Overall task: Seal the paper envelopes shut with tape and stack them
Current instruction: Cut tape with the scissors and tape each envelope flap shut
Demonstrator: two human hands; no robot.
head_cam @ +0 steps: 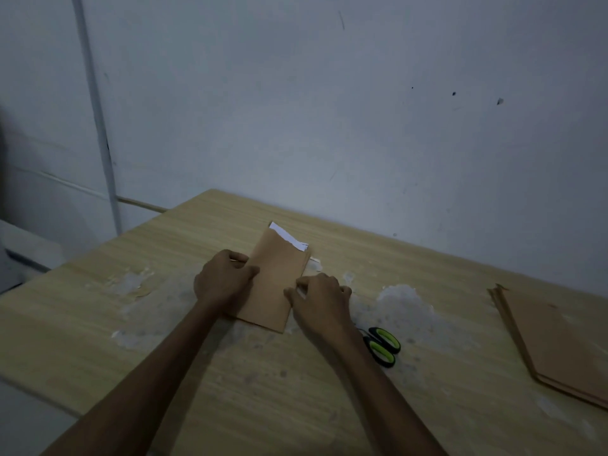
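Observation:
A brown paper envelope [274, 281] lies lengthwise on the wooden table [164, 324], with white paper [289, 240] sticking out of its far end. My left hand [222, 279] grips its left edge, fingers curled over the side and thumb on top. My right hand [320, 302] pinches the right edge, thumb and fingertips on the paper. A stack of brown envelopes [556, 340] lies at the right of the table. No tape roll is in view.
Green-and-black scissors [383, 347] lie just right of my right forearm. The table top has worn white patches [401, 297]. A pale wall stands close behind the table's far edge; a white pipe [98, 126] runs down at the left.

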